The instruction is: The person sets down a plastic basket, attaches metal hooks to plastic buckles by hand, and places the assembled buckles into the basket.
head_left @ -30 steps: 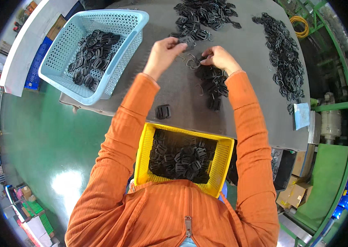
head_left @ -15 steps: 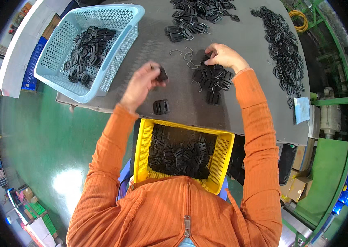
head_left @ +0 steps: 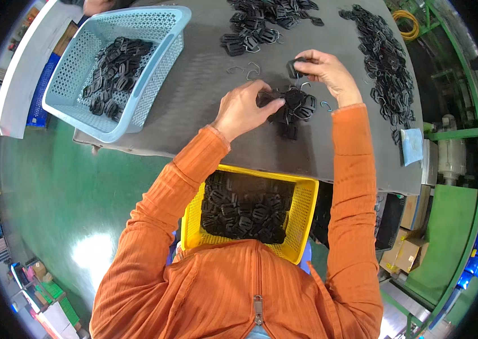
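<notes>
My right hand (head_left: 332,73) pinches a black plastic buckle (head_left: 293,69) between thumb and fingers, just above a small pile of black buckles (head_left: 305,107) on the grey table. At the pile's left edge my left hand (head_left: 244,110) has thumb and forefinger closed round another black buckle (head_left: 265,98), partly hidden by the fingers. Bent metal wire hooks lie about the pile; one hook (head_left: 326,105) rests to its right, and a few more hooks (head_left: 253,70) lie beyond my left hand.
A light blue basket (head_left: 114,133) with black buckles stands at the left. Before me is a yellow basket (head_left: 304,226) of buckles. Larger buckle heaps (head_left: 258,25) and a long dark heap (head_left: 385,73) lie farther off. Another person's hand (head_left: 97,5) shows at the top left.
My left hand has moved right to the small pile. My right hand has risen slightly off it with a buckle. Another person's hand has appeared at the far left.
</notes>
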{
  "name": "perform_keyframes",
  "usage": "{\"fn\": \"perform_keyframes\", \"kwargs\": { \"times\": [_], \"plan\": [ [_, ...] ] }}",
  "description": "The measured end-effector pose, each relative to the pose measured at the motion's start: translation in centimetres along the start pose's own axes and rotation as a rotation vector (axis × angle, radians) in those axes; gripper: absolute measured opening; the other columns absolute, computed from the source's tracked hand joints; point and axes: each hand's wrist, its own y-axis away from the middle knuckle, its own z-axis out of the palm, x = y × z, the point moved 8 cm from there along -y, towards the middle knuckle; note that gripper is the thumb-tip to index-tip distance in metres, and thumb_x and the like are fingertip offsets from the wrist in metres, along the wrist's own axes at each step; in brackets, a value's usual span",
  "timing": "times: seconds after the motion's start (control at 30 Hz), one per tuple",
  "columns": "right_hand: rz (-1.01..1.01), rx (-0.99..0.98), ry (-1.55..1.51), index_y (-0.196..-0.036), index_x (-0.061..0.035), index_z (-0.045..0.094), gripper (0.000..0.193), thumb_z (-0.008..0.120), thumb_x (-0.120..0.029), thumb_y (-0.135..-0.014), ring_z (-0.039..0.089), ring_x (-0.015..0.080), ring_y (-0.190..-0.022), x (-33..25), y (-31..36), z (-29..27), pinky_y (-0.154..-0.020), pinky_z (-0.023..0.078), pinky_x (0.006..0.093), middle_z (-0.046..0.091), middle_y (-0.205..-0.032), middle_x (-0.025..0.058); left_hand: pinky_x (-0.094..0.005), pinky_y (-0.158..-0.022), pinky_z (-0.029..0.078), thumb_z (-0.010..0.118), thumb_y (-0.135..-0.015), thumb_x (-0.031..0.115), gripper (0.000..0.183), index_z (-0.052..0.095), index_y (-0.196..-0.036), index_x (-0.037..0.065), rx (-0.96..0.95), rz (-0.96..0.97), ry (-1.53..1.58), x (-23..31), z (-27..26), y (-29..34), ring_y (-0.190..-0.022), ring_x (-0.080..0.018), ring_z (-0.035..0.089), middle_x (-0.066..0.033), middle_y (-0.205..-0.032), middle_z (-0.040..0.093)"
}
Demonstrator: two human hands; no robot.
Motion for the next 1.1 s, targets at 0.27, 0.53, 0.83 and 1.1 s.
{"fn": "perform_keyframes", "kwargs": {
  "times": [0.27,0.53,0.83,1.1],
  "plan": [
    [-0.011,0.224,0.054,-0.096,-0.0061,0.067,0.021,0.070,-0.017,-0.078,0.058,0.0087,-0.074,3.1,2.3,-4.6,-0.067,0.044,0.0220,0.065,-0.084,0.0018,-0.0341,-0.069,0.046,0.072,-0.072,0.020,0.023,0.064,-0.086,0.002,-0.060,0.017,-0.047,-1.2,-0.5,-1.0,-0.077,-0.0242,0.061,-0.0103,-0.084,0.064],
    [0.001,0.020,0.633,-0.092,-0.0021,0.066,0.036,0.070,-0.034,-0.075,0.054,0.0146,-0.061,3.5,3.1,0.1,-0.058,0.044,0.0291,0.062,-0.073,0.0070,-0.0309,-0.071,0.046,0.071,-0.074,0.022,0.025,0.065,-0.089,0.003,-0.881,0.266,0.162,5.3,0.8,4.7,-0.079,-0.0196,0.059,-0.0096,-0.084,0.061],
    [0.137,-0.030,0.339,-0.083,-0.0038,0.067,0.028,0.073,-0.028,-0.070,0.055,0.0159,-0.056,1.3,3.5,-0.6,-0.055,0.043,0.0313,0.061,-0.065,0.0066,-0.0395,-0.083,0.045,0.071,-0.071,0.017,0.037,0.057,-0.104,0.004,-0.112,0.310,-0.224,-1.0,1.6,-1.4,-0.093,-0.0328,0.056,-0.0126,-0.102,0.058],
    [0.084,0.439,0.544,-0.082,-0.0078,0.068,0.026,0.069,-0.032,-0.075,0.054,0.0153,-0.059,2.5,6.3,-5.4,-0.058,0.043,0.0303,0.059,-0.064,0.0044,-0.0335,-0.068,0.049,0.067,-0.077,0.013,0.026,0.059,-0.098,0.001,-0.025,0.076,0.150,-2.3,-0.9,-3.2,-0.076,-0.0243,0.064,-0.0151,-0.085,0.065]
  ]
}}
